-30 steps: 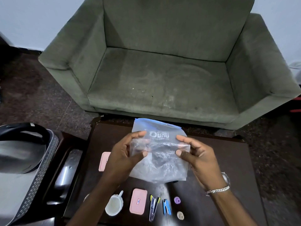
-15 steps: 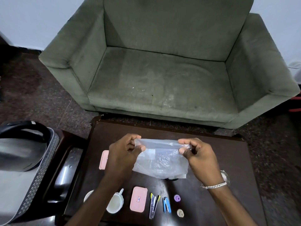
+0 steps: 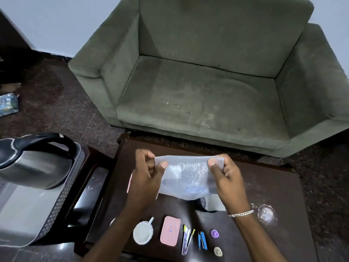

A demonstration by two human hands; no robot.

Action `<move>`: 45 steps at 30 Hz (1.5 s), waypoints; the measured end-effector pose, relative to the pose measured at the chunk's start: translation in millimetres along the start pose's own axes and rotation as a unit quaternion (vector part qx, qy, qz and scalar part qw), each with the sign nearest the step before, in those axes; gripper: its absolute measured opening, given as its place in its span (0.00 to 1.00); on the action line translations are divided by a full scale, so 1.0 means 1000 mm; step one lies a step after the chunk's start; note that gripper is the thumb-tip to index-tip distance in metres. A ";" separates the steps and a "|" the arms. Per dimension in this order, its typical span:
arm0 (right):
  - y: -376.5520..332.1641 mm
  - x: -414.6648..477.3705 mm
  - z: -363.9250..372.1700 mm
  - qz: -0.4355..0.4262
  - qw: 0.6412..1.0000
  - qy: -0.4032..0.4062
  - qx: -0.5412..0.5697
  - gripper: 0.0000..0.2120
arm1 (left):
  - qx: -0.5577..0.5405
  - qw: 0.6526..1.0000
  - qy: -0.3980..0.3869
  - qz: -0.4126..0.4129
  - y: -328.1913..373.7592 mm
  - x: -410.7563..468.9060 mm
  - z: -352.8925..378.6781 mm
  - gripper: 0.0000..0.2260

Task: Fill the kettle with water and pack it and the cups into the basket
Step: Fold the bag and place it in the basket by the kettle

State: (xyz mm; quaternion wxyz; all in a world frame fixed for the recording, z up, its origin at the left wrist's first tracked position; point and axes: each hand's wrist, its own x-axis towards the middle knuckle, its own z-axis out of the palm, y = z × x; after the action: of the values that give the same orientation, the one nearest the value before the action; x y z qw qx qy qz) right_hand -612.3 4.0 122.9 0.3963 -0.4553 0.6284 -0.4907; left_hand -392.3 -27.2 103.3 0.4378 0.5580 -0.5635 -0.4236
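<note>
A clear plastic zip bag (image 3: 188, 178) hangs over the dark table (image 3: 268, 190), held by both hands at its top edge. My left hand (image 3: 147, 176) pinches the bag's left corner and my right hand (image 3: 226, 178) pinches its right corner. The steel kettle (image 3: 32, 163) with a black handle sits in the grey basket (image 3: 62, 203) at the left. A small white cup (image 3: 143, 232) stands near the table's front edge, below my left forearm.
On the table's front lie a pink case (image 3: 170, 232), pens (image 3: 187, 239), a blue clip (image 3: 202, 240), a purple cap (image 3: 214, 233) and a small pale piece (image 3: 217, 251). A green sofa (image 3: 207, 91) stands behind the table. A low dark side table (image 3: 88, 190) carries the basket.
The bag has come down from upright in front of me to a lower, stretched hold by its top corners. The view has shifted so the kettle and basket show more fully.
</note>
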 end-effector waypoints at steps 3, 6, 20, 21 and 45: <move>-0.001 -0.002 0.034 -0.018 1.000 0.004 0.004 0.07 | -0.045 0.999 -0.029 -0.011 -0.008 -0.003 -0.028 0.18; 0.002 -0.005 0.072 -0.021 1.000 0.000 0.006 0.05 | -0.054 0.998 -0.039 0.004 -0.020 -0.012 -0.062 0.24; -0.006 -0.042 0.298 -0.001 0.964 -0.266 -0.009 0.14 | 0.112 0.988 0.015 -0.103 -0.094 -0.034 -0.301 0.17; -0.004 -0.047 0.314 0.005 0.956 -0.293 -0.023 0.16 | 0.119 0.986 0.015 -0.119 -0.101 -0.034 -0.319 0.18; 0.012 -0.097 0.520 -0.155 0.735 -0.419 -0.510 0.10 | 0.499 0.843 -0.123 -0.161 -0.234 -0.022 -0.439 0.26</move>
State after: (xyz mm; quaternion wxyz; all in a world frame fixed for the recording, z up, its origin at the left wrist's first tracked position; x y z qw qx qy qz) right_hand -96.9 -34.6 9.7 0.2462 -0.8397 0.4757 0.0897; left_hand 92.0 -4.4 -9.7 -0.0469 0.7273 -0.6501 -0.2149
